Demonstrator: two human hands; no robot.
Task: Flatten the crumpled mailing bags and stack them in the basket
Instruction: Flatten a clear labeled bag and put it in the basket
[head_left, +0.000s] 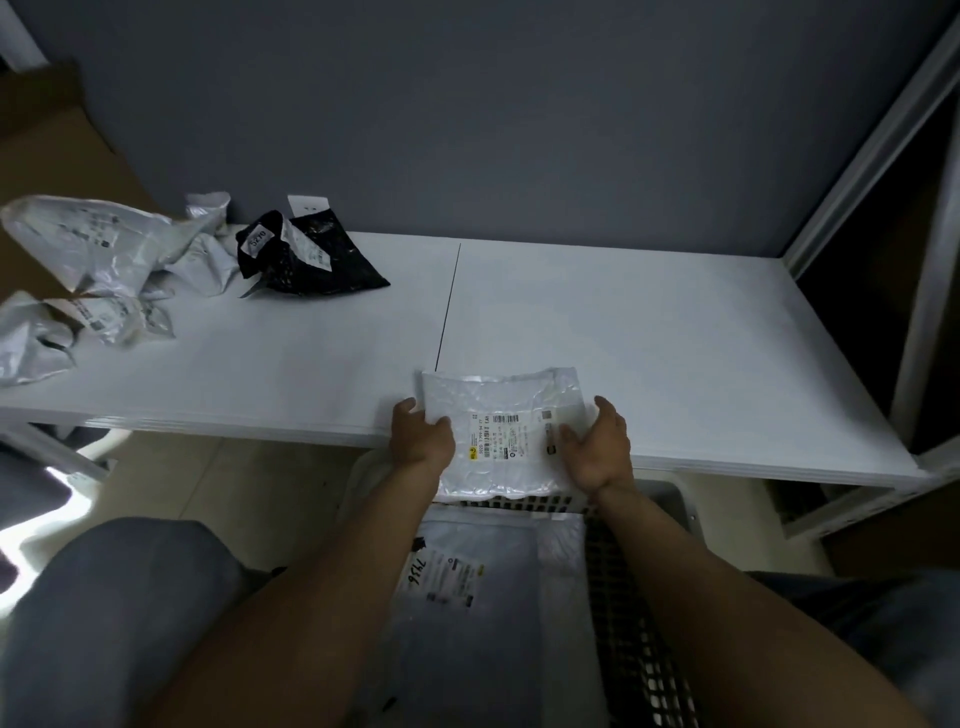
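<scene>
Both our hands are out in front of us at the near edge of the table (649, 332), forearms reaching forward and drawing in toward each other at the wrists. Between them we hold a flattened white bag (501, 395) with its label facing up. Our left hand (422, 440) grips the bag's left edge: the thumb lies on top, and the fingers curl round the side. Our right hand (598, 448) mirrors it on the right edge, thumb pressed on the label's end and fingers curved along the border. Both palms face inward, and the backs of the hands face up and outward.

The bag's far half lies over the table top. Its near half overhangs the table's front edge, above the basket (641, 654). We cannot tell whether the far half rests on the surface or is lifted just off it.

The basket, with its dark mesh wall, stands on the floor between our knees. A flat bag (467, 613) with a handwritten label lies inside it.

At the table's far left, well apart from our hands, lie crumpled white bags (98, 244), with a crumpled black bag (317, 260) just beside them.
</scene>
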